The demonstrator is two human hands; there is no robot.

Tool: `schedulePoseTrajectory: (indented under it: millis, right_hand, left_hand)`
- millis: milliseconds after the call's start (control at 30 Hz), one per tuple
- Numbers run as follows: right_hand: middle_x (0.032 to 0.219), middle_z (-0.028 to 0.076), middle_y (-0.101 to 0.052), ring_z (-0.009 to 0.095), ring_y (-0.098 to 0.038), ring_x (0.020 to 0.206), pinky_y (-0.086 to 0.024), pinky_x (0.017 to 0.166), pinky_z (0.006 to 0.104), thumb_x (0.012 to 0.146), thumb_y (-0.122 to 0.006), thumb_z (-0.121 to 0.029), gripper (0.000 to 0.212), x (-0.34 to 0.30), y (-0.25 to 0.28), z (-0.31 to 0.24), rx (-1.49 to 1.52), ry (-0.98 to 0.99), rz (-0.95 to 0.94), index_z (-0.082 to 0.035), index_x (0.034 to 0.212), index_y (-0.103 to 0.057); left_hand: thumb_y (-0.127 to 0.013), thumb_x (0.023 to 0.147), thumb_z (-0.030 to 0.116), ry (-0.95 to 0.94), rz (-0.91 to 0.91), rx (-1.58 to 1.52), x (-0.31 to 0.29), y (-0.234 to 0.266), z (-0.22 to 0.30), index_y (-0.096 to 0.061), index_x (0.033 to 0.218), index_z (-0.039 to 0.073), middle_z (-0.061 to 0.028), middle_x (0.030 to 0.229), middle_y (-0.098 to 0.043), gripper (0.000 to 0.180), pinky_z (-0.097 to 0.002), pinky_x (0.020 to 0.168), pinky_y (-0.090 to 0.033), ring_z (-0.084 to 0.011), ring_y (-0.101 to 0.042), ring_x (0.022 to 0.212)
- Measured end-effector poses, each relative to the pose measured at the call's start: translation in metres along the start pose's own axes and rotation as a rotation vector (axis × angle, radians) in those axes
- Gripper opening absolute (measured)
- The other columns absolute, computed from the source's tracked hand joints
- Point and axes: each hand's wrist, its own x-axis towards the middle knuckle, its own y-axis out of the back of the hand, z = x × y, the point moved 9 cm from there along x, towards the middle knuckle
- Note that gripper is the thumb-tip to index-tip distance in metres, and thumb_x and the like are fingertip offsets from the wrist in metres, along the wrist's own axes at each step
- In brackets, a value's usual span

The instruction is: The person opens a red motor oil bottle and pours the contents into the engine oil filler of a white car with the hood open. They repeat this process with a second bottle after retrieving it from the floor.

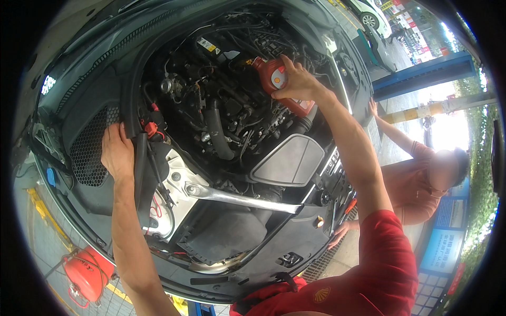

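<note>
My right hand (298, 81) is wrapped round a red oil bottle (273, 79), holding it tipped over the engine (226, 100). The bottle's neck points left, beside a yellow piece (246, 62) on the engine; whether oil flows cannot be seen. My left hand (117, 150) lies at the black cowl trim (130, 113), its fingers curled over the edge next to the honeycomb grille (97, 147). Close to that hand are a red terminal cover (151, 129) and a black hose. Below the bottle sits a grey, flat-topped engine-bay cover (290, 160).
A silver strut brace (242, 200) crosses the bay above a black box (224, 231). Another person (421, 184) stands at the car's front, hands at its edge near an orange-handled tool (350, 205). A red tank (88, 274) stands on the floor, lower left. A blue lift beam (427, 76) is at right.
</note>
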Motion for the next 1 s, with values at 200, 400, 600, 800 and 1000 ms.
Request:
schedulePoseTrajectory:
  millis: [200, 400, 600, 800, 1000]
  right_hand:
    - [0.143, 0.034, -0.059, 0.049, -0.058, 0.137, -0.049, 0.117, 0.0491, 0.069, -0.087, -0.059, 0.139, 0.0016, 0.0003, 0.0022, -0.008, 0.011, 0.010, -0.004, 0.176, -0.017]
    - [0.144, 0.033, -0.059, 0.050, -0.059, 0.136, -0.050, 0.116, 0.0499, 0.069, -0.088, -0.059, 0.140, 0.0025, 0.0025, 0.0010, -0.036, 0.002, 0.004, -0.004, 0.176, -0.017]
    - [0.145, 0.033, -0.058, 0.050, -0.060, 0.135, -0.050, 0.116, 0.0500, 0.068, -0.088, -0.059, 0.140, 0.0022, 0.0049, -0.0008, -0.042, -0.006, -0.006, -0.005, 0.176, -0.018]
    - [0.146, 0.033, -0.057, 0.050, -0.059, 0.136, -0.049, 0.117, 0.0491, 0.069, -0.088, -0.059, 0.140, 0.0035, 0.0060, -0.0001, -0.032, -0.002, -0.006, -0.004, 0.176, -0.017]
    - [0.146, 0.034, -0.057, 0.050, -0.059, 0.137, -0.049, 0.117, 0.0492, 0.068, -0.088, -0.058, 0.139, 0.0046, 0.0064, 0.0009, -0.035, 0.005, -0.001, -0.004, 0.176, -0.018]
  left_hand:
    - [-0.055, 0.115, 0.036, 0.006, -0.007, 0.004, -0.0002, -0.0004, -0.0002, -0.066, 0.113, 0.011, -0.0095, 0.110, -0.071, 0.027, -0.0507, 0.080, -0.061, -0.0347, -0.072, 0.105]
    - [-0.055, 0.115, 0.036, -0.002, 0.005, 0.006, -0.0004, -0.0001, 0.0001, -0.066, 0.113, 0.011, -0.0092, 0.109, -0.071, 0.027, -0.0501, 0.079, -0.061, -0.0343, -0.072, 0.104]
    - [-0.055, 0.115, 0.036, 0.000, 0.007, 0.006, -0.0004, -0.0007, -0.0005, -0.066, 0.113, 0.012, -0.0087, 0.109, -0.072, 0.027, -0.0499, 0.079, -0.061, -0.0340, -0.072, 0.104]
    - [-0.055, 0.115, 0.035, -0.007, 0.011, 0.007, -0.0002, 0.0002, 0.0004, -0.066, 0.112, 0.012, -0.0085, 0.109, -0.071, 0.027, -0.0494, 0.079, -0.061, -0.0337, -0.072, 0.104]
    - [-0.054, 0.115, 0.035, -0.003, 0.001, 0.002, -0.0003, 0.0007, 0.0010, -0.066, 0.112, 0.012, -0.0084, 0.110, -0.071, 0.026, -0.0495, 0.080, -0.060, -0.0334, -0.072, 0.104]
